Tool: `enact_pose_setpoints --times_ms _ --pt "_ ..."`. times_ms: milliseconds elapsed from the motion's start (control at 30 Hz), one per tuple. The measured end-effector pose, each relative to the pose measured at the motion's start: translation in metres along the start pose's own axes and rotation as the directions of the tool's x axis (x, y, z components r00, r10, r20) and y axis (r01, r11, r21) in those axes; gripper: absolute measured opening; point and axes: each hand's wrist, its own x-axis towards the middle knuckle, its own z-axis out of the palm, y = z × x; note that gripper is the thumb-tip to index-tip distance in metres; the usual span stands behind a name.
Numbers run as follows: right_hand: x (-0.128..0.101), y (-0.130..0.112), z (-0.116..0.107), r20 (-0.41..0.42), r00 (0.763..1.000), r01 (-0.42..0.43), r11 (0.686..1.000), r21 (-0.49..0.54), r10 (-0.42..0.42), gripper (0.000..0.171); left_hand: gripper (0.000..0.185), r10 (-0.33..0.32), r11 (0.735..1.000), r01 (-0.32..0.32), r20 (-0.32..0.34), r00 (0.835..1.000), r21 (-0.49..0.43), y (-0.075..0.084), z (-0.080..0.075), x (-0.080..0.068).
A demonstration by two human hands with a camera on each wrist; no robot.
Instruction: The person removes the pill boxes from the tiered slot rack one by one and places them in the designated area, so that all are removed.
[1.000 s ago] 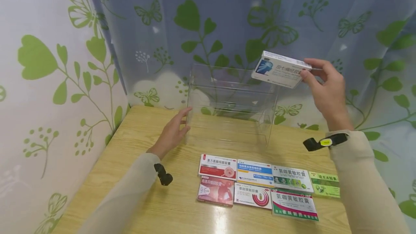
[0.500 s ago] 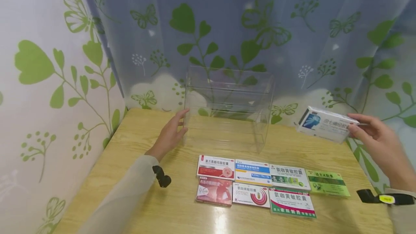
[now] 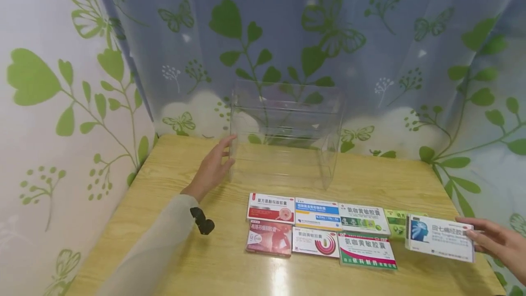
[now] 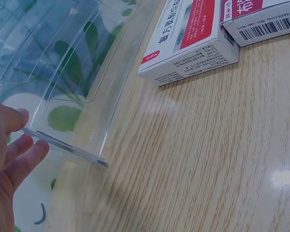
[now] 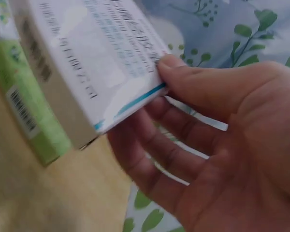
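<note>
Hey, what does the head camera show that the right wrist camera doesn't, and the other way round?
Only the head view shows the left hand touching the clear acrylic tiered organiser, the rows of flat medicine boxes on the light wooden table, and the leaf-and-butterfly curtain.

Only the right wrist view shows the grip up close: the thumb on the box's printed face and the fingers curled beneath it.

Both show the right hand holding the white box with the blue head picture beside the green box.
</note>
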Motion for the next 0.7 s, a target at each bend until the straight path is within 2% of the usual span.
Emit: enact_pose_setpoints --times_ms 67,133,333,500,633,700 --pt "0.000 0.007 0.006 0.096 0.991 -0.099 0.995 0.013 0.097 0.070 0.074 0.002 1.000 -0.002 -0.006 1.000 0.001 -0.001 -0.001 0.000" --pt "0.001 0.012 0.013 0.170 0.971 -0.172 0.985 0.016 0.167 0.077 0.075 0.004 1.000 -0.004 -0.004 1.000 -0.001 -0.002 -0.001 -0.001" --pt "0.001 0.024 0.030 0.234 0.948 -0.217 0.976 -0.013 0.214 0.082 0.075 -0.004 1.000 0.004 0.006 1.000 -0.002 -0.003 0.000 -0.002" --pt "0.001 0.022 0.037 0.216 0.942 -0.259 0.966 -0.021 0.257 0.092 0.075 -0.009 1.000 0.009 0.008 1.000 -0.007 -0.001 0.001 -0.002" --pt "0.000 0.022 0.041 0.152 0.943 -0.300 0.954 0.005 0.296 0.103 0.076 -0.007 1.000 0.007 0.006 1.000 -0.012 0.000 0.001 -0.001" --pt "-0.001 0.023 0.043 0.127 0.946 -0.302 0.953 0.011 0.299 0.103 0.076 -0.009 1.000 0.009 0.005 1.000 -0.012 0.001 0.001 -0.001"
